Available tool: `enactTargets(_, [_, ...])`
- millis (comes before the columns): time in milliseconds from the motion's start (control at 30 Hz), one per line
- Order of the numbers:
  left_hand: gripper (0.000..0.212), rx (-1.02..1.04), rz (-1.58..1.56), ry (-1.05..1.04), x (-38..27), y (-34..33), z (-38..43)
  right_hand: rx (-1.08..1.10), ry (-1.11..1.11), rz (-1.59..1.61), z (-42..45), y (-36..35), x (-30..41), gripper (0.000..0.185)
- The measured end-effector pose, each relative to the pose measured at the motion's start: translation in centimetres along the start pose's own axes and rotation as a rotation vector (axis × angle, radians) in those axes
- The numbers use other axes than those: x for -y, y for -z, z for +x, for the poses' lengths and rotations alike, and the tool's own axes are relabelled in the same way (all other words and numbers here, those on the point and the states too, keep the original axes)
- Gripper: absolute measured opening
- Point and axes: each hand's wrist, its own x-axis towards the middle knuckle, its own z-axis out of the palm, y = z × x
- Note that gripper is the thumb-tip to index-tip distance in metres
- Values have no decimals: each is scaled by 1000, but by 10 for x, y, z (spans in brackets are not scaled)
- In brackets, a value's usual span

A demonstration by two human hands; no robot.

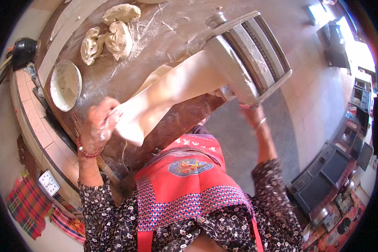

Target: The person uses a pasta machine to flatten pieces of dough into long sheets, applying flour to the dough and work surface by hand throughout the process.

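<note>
My left hand (102, 121), dusted with flour, pinches the near end of a long, smooth dough sheet (173, 85). The sheet stretches up and rightward into the rollers of a metal hand-cranked dough roller (239, 56). Beneath it hangs or lies a second layer of dough (154, 77); how the two join is hidden. At the machine's near side end is my right hand (252, 113), blurred, its fingers tucked behind the frame. Whatever those fingers touch is out of sight. Several lumps of dough (119, 39) rest on the floured brown tabletop (157, 34).
A flour-coated bowl (66, 85) stands at the table's left side. Another long dough strip (64, 30) lies along the far left edge. Left of the table runs a tiled ledge (34, 116) with a dark pot (25, 52) and a clock (49, 183). Furniture (324, 176) lines the right.
</note>
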Motion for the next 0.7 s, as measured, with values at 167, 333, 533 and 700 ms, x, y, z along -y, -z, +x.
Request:
enactTargets(167, [8,-61,16,215,59,15,-48,234,-174,-103,-58,-19,77,30])
enactTargets(333, [16,-23,124,309,101,1,-57,-192,97,-166,-73,3,76,33])
enactTargets(533, [24,-162,178,285,93,-21,-41,-92,278,-9,-74,5,197,34])
enactTargets(700, [21,-50,92,441,74,-27,-24,-385,477,-215,0,-47,205,36])
